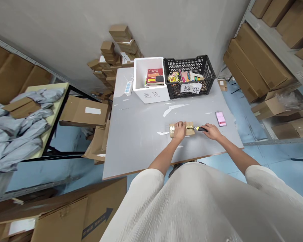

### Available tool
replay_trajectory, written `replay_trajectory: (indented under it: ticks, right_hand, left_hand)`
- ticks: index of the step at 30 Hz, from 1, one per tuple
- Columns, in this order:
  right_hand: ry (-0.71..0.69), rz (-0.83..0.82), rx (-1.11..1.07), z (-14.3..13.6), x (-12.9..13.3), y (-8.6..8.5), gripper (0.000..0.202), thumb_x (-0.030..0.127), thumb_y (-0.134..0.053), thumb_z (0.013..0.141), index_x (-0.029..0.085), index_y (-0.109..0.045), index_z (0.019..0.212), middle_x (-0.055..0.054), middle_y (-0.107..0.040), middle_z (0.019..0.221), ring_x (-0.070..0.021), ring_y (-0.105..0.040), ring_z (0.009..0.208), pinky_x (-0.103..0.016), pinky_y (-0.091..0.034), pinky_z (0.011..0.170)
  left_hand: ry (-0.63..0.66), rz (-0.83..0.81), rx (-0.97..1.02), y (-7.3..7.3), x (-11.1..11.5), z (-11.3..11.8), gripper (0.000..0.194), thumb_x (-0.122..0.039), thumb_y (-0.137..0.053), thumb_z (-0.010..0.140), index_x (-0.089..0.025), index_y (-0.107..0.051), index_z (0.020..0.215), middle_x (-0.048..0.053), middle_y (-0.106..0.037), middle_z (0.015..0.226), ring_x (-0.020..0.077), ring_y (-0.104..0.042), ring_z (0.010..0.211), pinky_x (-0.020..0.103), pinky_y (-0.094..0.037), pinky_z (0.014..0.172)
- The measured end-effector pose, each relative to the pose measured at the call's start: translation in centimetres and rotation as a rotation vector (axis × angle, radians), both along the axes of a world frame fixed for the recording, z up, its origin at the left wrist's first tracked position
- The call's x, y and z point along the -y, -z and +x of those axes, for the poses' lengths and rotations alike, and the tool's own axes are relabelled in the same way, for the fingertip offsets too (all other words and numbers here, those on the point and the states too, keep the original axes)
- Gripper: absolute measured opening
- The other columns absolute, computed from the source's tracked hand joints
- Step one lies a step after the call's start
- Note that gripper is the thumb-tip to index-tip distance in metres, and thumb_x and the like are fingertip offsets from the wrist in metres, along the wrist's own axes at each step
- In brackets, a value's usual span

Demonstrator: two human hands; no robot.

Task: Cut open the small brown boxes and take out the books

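- The box (pixel 189 126), small, brown and taped, lies on the desk (pixel 138 134), near the edge closest to the person.
- The left hand (pixel 180 129) lies across the top of the box, its fingers reaching toward the far side; how tightly that grip closes, I cannot tell.
- The right hand (pixel 212 131), just right of the box, has its grip closed around the knife (pixel 199 128), black and yellow, pointing at the box's right end; whether the blade touches the tape is too small to tell.
- The phone (pixel 221 118), its pink screen blurred, lies right of the box, slightly farther back.
- The white bin (pixel 151 95), with books (pixel 155 77) inside, stands beyond the box and to the left.
- The black crate (pixel 175 91), beyond the box and beside the bin, holds more books and bears a paper label (pixel 191 88).
- The power strip (pixel 128 88) lies far left beyond the box.
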State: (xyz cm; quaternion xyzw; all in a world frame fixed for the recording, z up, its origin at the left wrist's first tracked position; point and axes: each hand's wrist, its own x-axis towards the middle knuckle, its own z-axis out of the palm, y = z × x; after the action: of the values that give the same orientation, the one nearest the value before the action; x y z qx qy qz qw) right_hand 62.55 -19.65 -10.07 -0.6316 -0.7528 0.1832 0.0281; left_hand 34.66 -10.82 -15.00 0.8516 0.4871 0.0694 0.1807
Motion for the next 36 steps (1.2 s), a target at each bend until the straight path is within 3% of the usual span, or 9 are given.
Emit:
replay_trajectory:
  ticks: [5,10,15,18,22,29,33,36]
  right_hand:
    - [-0.002,0.0,-0.034,0.7,-0.6,0.3,0.047,0.034,-0.058,0.104,0.026,-0.068,0.15,-0.014,-0.071,0.13,-0.0332,-0.066,0.117,-0.043,-0.049,0.1]
    - [0.094,0.075,-0.092,2.4,-0.8,0.4,0.046,0.033,-0.057,0.104,0.026,-0.067,0.149,-0.014,-0.071,0.129,-0.0321,-0.066,0.117,-0.042,-0.052,0.098]
    - [0.195,0.046,-0.151,1.6,-2.0,0.2,0.046,0.035,-0.065,0.1,0.024,-0.069,0.144,-0.014,-0.071,0.129,-0.0324,-0.068,0.117,-0.042,-0.054,0.1]
    - [0.267,0.015,-0.236,0.2,-3.0,0.3,0.043,0.037,-0.064,0.101,0.02,-0.07,0.14,-0.015,-0.072,0.128,-0.0311,-0.069,0.114,-0.041,-0.055,0.101]
    - [0.239,0.003,-0.339,-2.2,-5.1,0.6,0.041,0.037,-0.065,0.1,0.02,-0.072,0.137,-0.014,-0.074,0.129,-0.0303,-0.069,0.116,-0.041,-0.054,0.104]
    - [0.114,-0.08,-0.371,-7.2,-8.3,0.6,0.039,0.037,-0.064,0.099,0.022,-0.074,0.134,-0.011,-0.076,0.137,-0.0312,-0.069,0.123,-0.042,-0.052,0.108]
    - [0.129,-0.144,-0.335,-8.6,-8.2,0.6,0.036,0.039,-0.062,0.1,0.023,-0.076,0.129,-0.009,-0.08,0.127,-0.0317,-0.073,0.115,-0.043,-0.053,0.105]
    - [0.15,-0.153,-0.348,-9.0,-7.7,0.6,0.036,0.04,-0.062,0.1,0.023,-0.075,0.129,-0.009,-0.081,0.124,-0.0306,-0.074,0.11,-0.041,-0.055,0.099]
  left_hand:
    - [-0.003,0.007,0.029,0.1,-0.1,0.1,0.048,-0.022,-0.053,0.103,-0.026,-0.053,0.151,0.016,-0.054,0.144,0.0342,-0.046,0.139,0.055,-0.032,0.128]
    - [0.018,0.014,0.048,0.2,0.1,-0.1,0.047,-0.021,-0.052,0.102,-0.026,-0.056,0.148,0.016,-0.056,0.141,0.0341,-0.049,0.138,0.057,-0.031,0.129]
    - [0.038,-0.003,0.075,0.0,0.8,-0.5,0.056,-0.022,-0.05,0.101,-0.023,-0.05,0.157,0.018,-0.055,0.149,0.0348,-0.046,0.146,0.06,-0.026,0.133]
    - [0.038,-0.028,0.067,-0.5,1.5,-1.1,0.063,-0.032,-0.054,0.101,-0.022,-0.044,0.163,0.019,-0.048,0.162,0.0364,-0.037,0.158,0.063,-0.016,0.136]
    - [0.054,-0.06,0.007,-1.5,2.6,-2.7,0.08,-0.052,-0.072,0.094,-0.026,-0.042,0.164,0.018,-0.038,0.174,0.0392,-0.027,0.164,0.065,-0.011,0.136]
    - [-0.001,-0.058,-0.043,-3.0,3.0,-5.5,0.07,-0.04,-0.078,0.093,-0.03,-0.05,0.156,0.017,-0.043,0.168,0.0385,-0.034,0.159,0.061,-0.022,0.131]
    - [-0.133,-0.092,-0.085,-2.9,2.6,-6.8,0.061,-0.044,-0.077,0.094,-0.028,-0.055,0.149,0.017,-0.057,0.151,0.0374,-0.051,0.141,0.053,-0.038,0.119]
    - [-0.189,-0.138,-0.108,-2.6,2.2,-7.7,0.053,-0.038,-0.066,0.102,-0.026,-0.052,0.151,0.015,-0.067,0.136,0.0353,-0.061,0.129,0.048,-0.045,0.11]
